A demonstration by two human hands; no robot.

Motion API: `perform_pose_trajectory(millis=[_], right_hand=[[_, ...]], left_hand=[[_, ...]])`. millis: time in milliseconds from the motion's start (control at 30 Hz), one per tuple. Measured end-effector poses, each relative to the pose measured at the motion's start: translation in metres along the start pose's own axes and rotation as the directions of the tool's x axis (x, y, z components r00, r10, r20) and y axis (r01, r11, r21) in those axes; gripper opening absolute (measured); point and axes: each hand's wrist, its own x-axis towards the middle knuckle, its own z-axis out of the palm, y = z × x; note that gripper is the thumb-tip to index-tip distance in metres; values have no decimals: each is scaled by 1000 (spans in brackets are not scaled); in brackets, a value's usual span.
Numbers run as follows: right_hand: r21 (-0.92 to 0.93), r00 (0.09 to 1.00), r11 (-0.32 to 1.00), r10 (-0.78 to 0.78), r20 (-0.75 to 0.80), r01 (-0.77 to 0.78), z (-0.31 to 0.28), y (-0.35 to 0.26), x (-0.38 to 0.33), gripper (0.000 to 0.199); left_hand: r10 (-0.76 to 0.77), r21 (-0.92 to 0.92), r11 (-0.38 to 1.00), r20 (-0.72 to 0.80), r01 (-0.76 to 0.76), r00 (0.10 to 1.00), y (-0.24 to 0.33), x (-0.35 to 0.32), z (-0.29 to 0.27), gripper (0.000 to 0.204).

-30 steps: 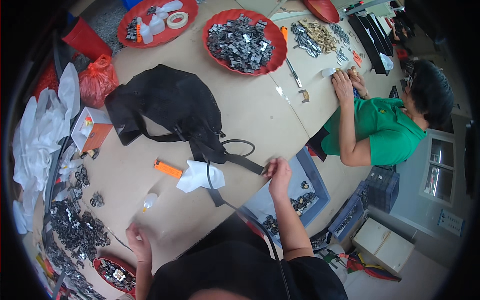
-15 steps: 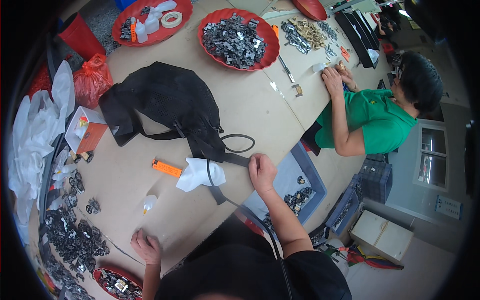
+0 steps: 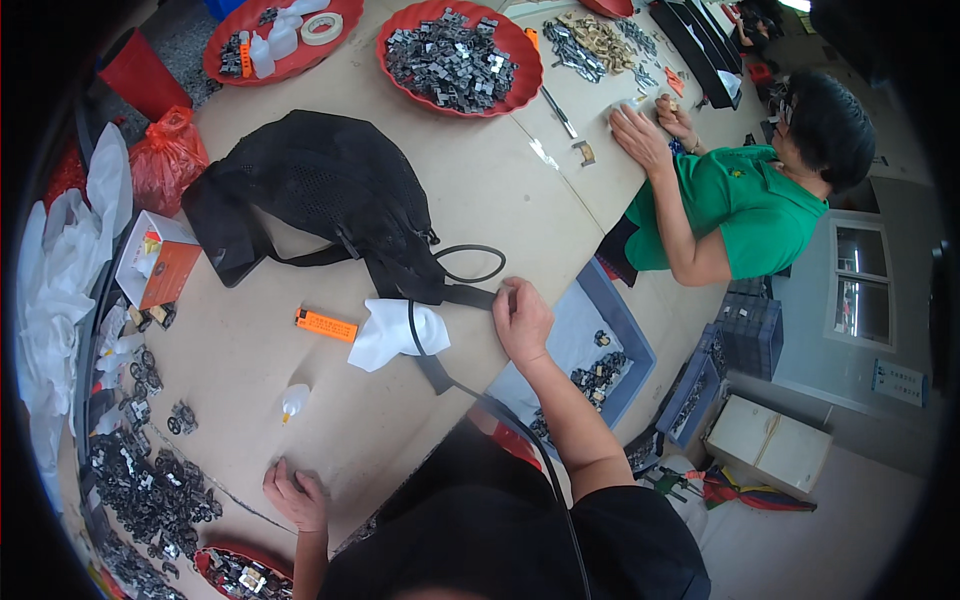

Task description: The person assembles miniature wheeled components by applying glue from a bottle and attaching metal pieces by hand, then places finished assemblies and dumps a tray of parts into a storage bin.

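A black mesh bag lies on the table with its straps spread toward me. My right hand rests near the table's edge, fingers curled over the end of a flat black strap. My left hand lies on the table at the lower left, holding nothing, its fingers loosely bent and a little apart. Just beyond it is a small clear squeeze bottle with a yellow tip. Between the hands and the bag are a white cloth with a black cord across it and an orange box-cutter-like piece.
Red trays of small metal parts stand at the back. Dark parts are heaped at the left, below a small open carton. A co-worker in green sits at the right. A grey-blue bin stands beside my right arm.
The whole view has shifted slightly. Both my hands keep their places, the right one still at the strap. The co-worker's hands have moved somewhat apart.
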Motion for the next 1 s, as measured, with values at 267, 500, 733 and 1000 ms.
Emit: perform_pose_trajectory(millis=[267,500,733,1000], right_hand=[[-25,1000,999,24,-10,-24,-4,-3,1,10],[-39,1000,999,-11,-14,10,-3,-2,-2,7],[-43,999,999,32,13,-31,-6,-3,2,5],[-60,999,998,18,36,-16,-9,-3,1,6]], left_hand=[[20,-3,1000,-28,-20,999,-2,0,2,34],[25,16,1000,-43,-24,999,-6,-3,6,32],[-23,-15,1000,-8,23,1000,2,-1,2,29],[-316,-23,921,541,389,779,-26,-84,20,32]])
